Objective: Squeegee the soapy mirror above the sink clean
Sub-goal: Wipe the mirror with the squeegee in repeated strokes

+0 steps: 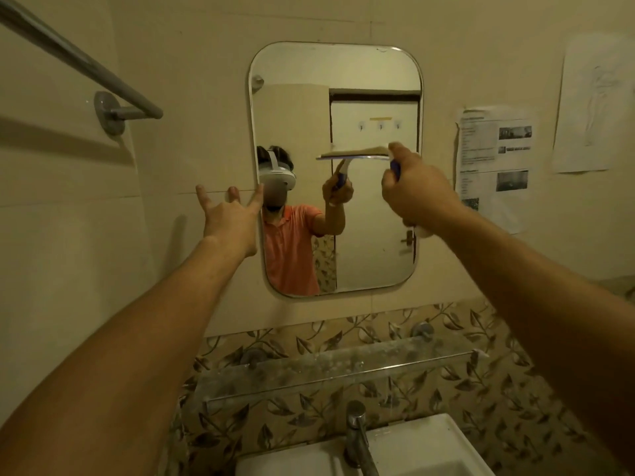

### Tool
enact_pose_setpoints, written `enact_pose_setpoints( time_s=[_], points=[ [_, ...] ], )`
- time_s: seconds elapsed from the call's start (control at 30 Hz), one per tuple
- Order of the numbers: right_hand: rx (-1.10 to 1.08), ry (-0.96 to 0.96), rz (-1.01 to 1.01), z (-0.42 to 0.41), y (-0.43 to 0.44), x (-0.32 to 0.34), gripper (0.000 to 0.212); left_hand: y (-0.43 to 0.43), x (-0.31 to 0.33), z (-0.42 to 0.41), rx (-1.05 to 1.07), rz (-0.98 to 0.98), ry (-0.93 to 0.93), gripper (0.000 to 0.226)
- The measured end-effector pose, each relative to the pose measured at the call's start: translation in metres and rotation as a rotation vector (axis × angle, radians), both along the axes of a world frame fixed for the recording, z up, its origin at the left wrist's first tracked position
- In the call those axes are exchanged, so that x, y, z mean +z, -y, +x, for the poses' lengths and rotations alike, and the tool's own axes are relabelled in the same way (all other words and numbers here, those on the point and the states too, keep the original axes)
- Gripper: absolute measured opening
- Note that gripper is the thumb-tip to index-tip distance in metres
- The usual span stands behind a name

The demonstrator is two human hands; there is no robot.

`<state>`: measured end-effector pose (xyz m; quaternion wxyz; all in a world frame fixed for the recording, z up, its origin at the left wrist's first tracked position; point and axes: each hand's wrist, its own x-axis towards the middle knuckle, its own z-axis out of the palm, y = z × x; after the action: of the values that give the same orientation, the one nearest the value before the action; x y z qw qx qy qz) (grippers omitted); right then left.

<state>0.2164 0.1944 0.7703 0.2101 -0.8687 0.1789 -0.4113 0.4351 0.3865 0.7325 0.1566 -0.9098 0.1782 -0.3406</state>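
A rounded rectangular mirror [371,235] hangs on the beige wall above the sink. My right hand [417,187] grips the blue and white handle of a squeegee [357,154], whose blade lies level against the glass in the right half, about mid-height. My left hand [232,213] is spread flat on the wall, its fingertips touching the mirror's left edge. The glass reflects a person in an orange shirt and a door. No foam is plain to see on the glass.
A grey towel rail [113,108] juts from the left wall. Printed papers [494,159] are stuck right of the mirror. Below it runs a cloudy glass shelf [336,369], then a metal tap [359,438] over the white sink [429,444].
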Motion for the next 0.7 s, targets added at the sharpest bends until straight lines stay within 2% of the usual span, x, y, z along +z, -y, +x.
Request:
enact_pose_setpoints(
  time_s=[0.13, 0.33, 0.7],
  points=[
    [0.039, -0.022, -0.034, 0.007, 0.005, 0.022, 0.052, 0.004, 0.001, 0.000, 0.022, -0.009, -0.019, 0.116],
    [0.070, -0.075, 0.031, 0.007, 0.003, 0.020, 0.053, 0.004, 0.002, -0.003, 0.046, 0.012, -0.020, 0.115],
    [0.100, -0.166, 0.014, 0.030, -0.017, -0.135, 0.065, 0.007, 0.002, -0.007, 0.060, -0.007, -0.035, 0.113]
  ],
)
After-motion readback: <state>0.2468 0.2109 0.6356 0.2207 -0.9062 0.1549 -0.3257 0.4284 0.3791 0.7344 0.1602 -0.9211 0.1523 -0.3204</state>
